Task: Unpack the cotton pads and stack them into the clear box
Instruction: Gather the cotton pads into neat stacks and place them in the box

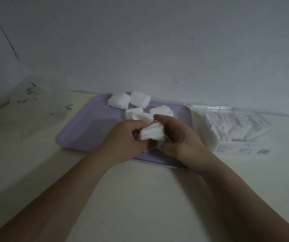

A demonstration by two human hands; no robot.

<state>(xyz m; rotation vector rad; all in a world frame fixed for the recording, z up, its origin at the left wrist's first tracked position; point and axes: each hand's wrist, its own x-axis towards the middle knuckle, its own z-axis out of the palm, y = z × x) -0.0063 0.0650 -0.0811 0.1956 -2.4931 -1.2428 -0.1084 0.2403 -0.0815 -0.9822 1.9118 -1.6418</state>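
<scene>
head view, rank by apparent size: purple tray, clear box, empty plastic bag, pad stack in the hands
1. purple tray
2. clear box and empty plastic bag: they look about alike and the bag's edges are faint, so not ranked
3. pad stack: smallest, though nearer the camera

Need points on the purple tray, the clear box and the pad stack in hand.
purple tray (87,126): head view, bare floor at its left.
clear box (215,107): head view, far rim.
pad stack (151,133): head view, middle of its fanned edges.
</scene>
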